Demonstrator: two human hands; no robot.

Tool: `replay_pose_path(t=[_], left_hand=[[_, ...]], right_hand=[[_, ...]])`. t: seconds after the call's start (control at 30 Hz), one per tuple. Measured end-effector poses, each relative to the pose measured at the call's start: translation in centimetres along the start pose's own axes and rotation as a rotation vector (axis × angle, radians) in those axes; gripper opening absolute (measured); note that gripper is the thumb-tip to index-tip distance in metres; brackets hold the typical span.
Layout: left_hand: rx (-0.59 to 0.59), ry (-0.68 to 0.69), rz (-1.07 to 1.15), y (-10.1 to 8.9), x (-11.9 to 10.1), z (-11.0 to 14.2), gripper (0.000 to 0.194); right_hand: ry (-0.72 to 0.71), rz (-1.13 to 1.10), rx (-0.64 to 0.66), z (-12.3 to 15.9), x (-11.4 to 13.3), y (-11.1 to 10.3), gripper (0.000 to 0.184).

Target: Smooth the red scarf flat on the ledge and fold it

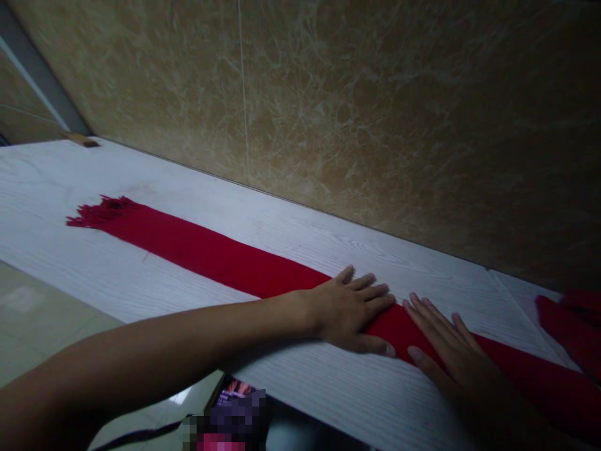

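Observation:
A long red scarf (201, 247) lies folded into a narrow strip along the white table. Its fringed end points to the far left, and the strip runs toward the lower right. My left hand (350, 310) rests flat across the scarf near the middle, fingers spread. Just to the right, my right hand (446, 351) also lies on the scarf with its fingers stretched out and its thumb apart. Both palms face down and hide the cloth beneath them. The hands are close together but not touching.
The white wood-grain table (300, 376) stands against a brown marbled wall (375, 125). More red cloth (570, 326) is bunched at the right edge. A small brown block (81, 139) sits at the far left corner. Pale floor tiles (42, 319) show below the near edge.

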State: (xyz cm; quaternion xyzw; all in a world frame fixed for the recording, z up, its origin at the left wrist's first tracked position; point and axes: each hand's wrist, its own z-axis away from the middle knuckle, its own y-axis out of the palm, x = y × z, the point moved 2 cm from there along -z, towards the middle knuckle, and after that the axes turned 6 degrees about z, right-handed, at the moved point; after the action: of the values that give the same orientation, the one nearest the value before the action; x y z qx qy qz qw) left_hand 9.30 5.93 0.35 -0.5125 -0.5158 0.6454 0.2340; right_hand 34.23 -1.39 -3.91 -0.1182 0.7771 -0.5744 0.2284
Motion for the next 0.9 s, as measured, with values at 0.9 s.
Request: replay_pose_path(t=[0.9], left_hand=[[0.074, -0.036, 0.023, -0.2, -0.4, 0.1, 0.068]], right_hand=[[-0.025, 0.028, -0.096, -1.2, 1.0, 1.0, 0.067]])
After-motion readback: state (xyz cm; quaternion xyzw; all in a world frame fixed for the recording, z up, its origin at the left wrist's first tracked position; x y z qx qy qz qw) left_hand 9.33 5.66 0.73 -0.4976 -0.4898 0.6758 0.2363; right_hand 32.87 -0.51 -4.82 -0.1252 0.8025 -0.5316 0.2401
